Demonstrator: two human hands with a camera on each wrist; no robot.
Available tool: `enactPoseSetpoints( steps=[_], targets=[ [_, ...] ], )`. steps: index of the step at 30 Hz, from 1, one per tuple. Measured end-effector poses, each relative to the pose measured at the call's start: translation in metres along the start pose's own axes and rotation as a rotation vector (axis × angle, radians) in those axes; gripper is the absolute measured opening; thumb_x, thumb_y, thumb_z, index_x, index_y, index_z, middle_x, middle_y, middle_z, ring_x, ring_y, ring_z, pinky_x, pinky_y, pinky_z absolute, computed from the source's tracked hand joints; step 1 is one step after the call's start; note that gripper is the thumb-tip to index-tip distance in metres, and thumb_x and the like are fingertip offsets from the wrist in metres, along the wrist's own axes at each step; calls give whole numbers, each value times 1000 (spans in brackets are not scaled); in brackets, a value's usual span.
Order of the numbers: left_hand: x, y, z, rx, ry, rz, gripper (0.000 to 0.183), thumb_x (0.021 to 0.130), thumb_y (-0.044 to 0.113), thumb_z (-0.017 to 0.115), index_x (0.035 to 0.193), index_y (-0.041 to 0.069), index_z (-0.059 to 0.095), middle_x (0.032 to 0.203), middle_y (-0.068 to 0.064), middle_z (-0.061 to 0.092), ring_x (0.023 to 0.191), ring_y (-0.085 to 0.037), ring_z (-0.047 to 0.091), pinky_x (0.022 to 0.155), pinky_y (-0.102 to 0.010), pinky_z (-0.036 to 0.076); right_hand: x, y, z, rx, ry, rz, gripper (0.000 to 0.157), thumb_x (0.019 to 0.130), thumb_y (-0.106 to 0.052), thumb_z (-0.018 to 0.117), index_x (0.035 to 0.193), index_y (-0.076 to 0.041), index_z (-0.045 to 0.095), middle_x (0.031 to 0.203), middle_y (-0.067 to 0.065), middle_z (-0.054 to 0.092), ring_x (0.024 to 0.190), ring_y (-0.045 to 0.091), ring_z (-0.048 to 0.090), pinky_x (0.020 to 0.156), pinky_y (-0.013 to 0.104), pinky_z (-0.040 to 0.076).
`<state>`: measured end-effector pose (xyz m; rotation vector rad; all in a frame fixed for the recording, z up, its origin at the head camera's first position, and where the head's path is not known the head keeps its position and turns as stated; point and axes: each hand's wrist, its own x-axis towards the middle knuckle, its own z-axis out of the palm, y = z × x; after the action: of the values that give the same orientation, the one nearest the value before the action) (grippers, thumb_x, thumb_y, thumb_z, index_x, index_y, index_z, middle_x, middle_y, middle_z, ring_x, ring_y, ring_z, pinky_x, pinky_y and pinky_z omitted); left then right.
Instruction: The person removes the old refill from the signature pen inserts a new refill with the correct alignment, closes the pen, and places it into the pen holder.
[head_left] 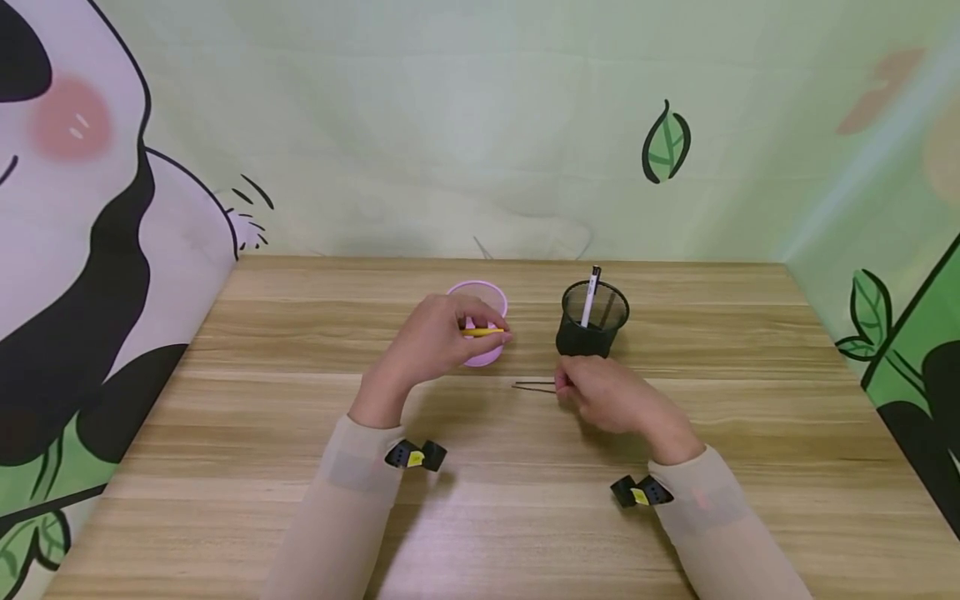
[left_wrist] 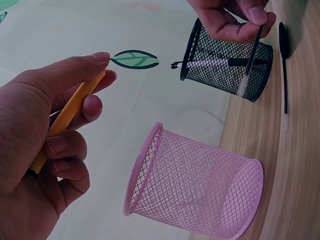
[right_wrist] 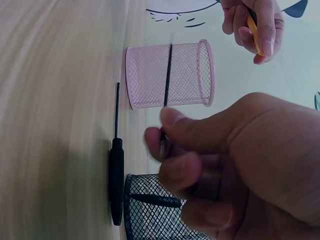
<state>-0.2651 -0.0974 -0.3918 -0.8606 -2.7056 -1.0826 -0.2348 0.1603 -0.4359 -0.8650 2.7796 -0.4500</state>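
Observation:
My left hand [head_left: 433,333] is raised over the pink mesh pen cup [left_wrist: 197,180], holding a slim yellow pen-like stick [left_wrist: 67,112] with a black end. Thumb and fingers of my right hand [head_left: 615,396] pinch a thin dark rod [right_wrist: 168,75] in front of the black mesh pen cup [head_left: 588,340]. The rod points left; its far tip looks pale in the left wrist view. Below it on the table lies a black-handled screwdriver [right_wrist: 116,175] with a thin shaft. Inside the black cup leans a white pen [head_left: 589,302] with a dark end.
Both cups stand toward the back of the wood-grain table [head_left: 510,517], the pink one left of the black one. Close behind the table hangs a printed backdrop [head_left: 375,167] with a panda and leaves.

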Motion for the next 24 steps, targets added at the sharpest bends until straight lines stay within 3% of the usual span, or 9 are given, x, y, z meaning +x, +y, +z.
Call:
enactPoseSetpoints(
  steps=[11, 14, 19, 24],
  targets=[
    [0, -1, 1, -6, 0, -15, 6, 81, 35, 78, 84, 30, 75, 71, 13, 62, 63, -9, 53, 56, -27, 44, -1, -1, -9, 127, 79, -76, 9, 93, -8, 61, 93, -16, 66, 86, -5, 66, 78, 7, 57, 74, 30, 48],
    [-1, -2, 1, -4, 0, -12, 7, 81, 36, 77, 84, 31, 75, 71, 14, 62, 63, -9, 53, 57, -27, 44, -1, 0, -11, 158, 100, -80, 12, 93, -8, 62, 100, -15, 70, 85, -5, 66, 77, 7, 57, 71, 28, 47],
    [0, -3, 2, -2, -6, -12, 6, 81, 36, 77, 84, 31, 75, 72, 14, 61, 63, -8, 53, 56, -27, 44, -1, 3, -14, 157, 152, -108, 21, 93, -11, 64, 113, -15, 71, 88, -9, 64, 75, 6, 53, 68, 25, 45],
    [0, -3, 2, -14, 2, -17, 7, 80, 34, 79, 84, 30, 74, 72, 13, 62, 62, -9, 53, 56, -28, 44, -3, 5, -19, 152, 221, -147, 18, 93, -13, 65, 108, -15, 74, 90, -9, 63, 74, 6, 52, 65, 24, 44]
  ],
)
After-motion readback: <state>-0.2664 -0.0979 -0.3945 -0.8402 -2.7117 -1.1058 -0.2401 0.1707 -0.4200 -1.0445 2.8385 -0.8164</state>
